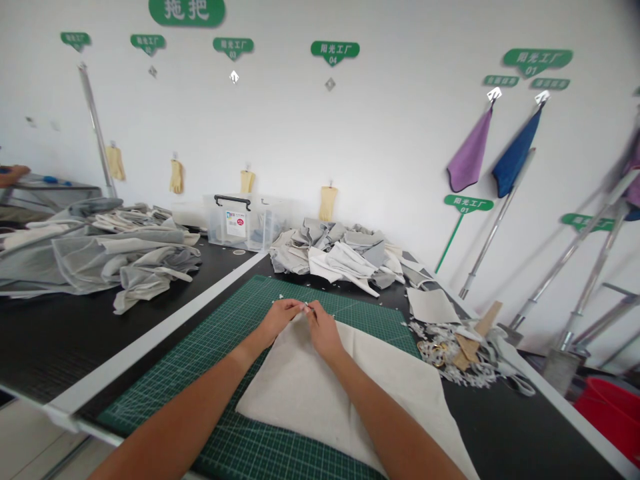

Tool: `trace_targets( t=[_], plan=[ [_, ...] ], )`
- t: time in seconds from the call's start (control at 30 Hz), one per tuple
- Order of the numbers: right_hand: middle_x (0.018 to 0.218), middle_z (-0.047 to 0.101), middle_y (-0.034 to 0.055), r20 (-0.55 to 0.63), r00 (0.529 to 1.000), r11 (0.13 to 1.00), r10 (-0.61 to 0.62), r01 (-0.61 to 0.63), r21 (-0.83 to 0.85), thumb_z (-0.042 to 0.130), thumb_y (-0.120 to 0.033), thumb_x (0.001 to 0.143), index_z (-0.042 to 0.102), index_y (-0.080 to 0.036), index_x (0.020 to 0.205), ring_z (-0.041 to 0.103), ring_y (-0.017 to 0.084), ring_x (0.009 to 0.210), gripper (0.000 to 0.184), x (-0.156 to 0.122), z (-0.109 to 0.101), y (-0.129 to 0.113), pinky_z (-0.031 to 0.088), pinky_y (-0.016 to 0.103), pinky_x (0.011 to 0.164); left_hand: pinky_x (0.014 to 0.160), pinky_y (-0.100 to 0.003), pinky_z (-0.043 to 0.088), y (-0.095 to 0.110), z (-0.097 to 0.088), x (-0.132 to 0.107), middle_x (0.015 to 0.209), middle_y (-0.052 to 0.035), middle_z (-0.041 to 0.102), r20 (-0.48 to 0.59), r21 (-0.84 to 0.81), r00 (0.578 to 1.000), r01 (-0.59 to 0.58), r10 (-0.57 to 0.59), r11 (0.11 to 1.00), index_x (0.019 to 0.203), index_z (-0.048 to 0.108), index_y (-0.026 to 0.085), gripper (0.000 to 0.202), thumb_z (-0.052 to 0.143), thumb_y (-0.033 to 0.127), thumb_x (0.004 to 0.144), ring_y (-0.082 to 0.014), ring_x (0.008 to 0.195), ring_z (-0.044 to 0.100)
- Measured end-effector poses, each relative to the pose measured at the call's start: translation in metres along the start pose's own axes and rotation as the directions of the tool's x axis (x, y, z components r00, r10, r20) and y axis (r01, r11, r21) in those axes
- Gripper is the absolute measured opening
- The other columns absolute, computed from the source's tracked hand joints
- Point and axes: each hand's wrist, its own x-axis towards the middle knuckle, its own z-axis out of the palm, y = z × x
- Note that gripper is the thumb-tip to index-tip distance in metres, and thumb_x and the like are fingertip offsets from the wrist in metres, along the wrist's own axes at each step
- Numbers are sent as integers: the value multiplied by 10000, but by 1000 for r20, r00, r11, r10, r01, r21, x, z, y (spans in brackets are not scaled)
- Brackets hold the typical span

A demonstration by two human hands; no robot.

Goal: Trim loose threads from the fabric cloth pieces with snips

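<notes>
A cream-white piece of fabric (305, 387) lies over a green cutting mat (280, 447), its right side running off the mat onto the black table. My left hand (281, 320) pinches the far corner of the fabric. Close against it, my right hand (323, 327) pinches the same corner, fingertips nearly touching those of the left. A tiny white bit shows between the fingertips, too small to name. Both forearms reach across the cloth from the near edge.
Grey and white fabric piles (345, 250) sit beyond the mat, with another heap (125, 247) at left. A clear plastic box (240, 227) stands behind. Scraps and trimmings (465, 353) lie at right, near a red bucket (610, 413). Another person's hand (14, 175) shows far left.
</notes>
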Motion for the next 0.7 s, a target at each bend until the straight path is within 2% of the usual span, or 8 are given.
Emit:
trace_targets(
  t=[0.2, 0.4, 0.57, 0.7],
  plan=[
    [866, 674, 0, -12, 1000, 1000, 19, -19, 3, 327, -481, 1034, 575, -264, 1027, 605, 187, 715, 330, 0, 0, -1, 350, 251, 629, 754, -282, 480, 3, -1, 1, 932, -73, 759, -7, 22, 1000, 4, -4, 1000, 925, 773, 151, 307, 636, 404, 819, -207, 846, 655],
    [829, 666, -3, -19, 999, 999, 49, -49, -13, 368, -481, 1022, 579, -267, 1039, 604, 186, 710, 301, 0, 3, 1, 342, 250, 627, 693, -259, 436, 4, 3, 0, 774, -37, 708, 36, 57, 999, -40, 38, 998, 805, 746, 136, 271, 634, 383, 813, -167, 733, 596],
    [846, 648, -11, -10, 1000, 999, 17, -17, 40, 358, -439, 1027, 584, -255, 998, 583, 168, 734, 293, 1, 3, 4, 350, 249, 659, 741, -273, 455, 4, 3, -1, 827, -49, 726, 45, 66, 997, -58, 55, 996, 843, 753, 140, 313, 630, 427, 825, -182, 780, 614],
    [792, 605, -10, -71, 996, 992, 48, -40, 120, 323, -462, 1028, 571, -228, 880, 540, 157, 717, 373, 4, 3, 6, 354, 248, 657, 771, -280, 465, 5, 3, 0, 869, -53, 739, 26, 104, 998, -63, 61, 993, 888, 759, 147, 324, 618, 433, 831, -191, 821, 629]
  ],
)
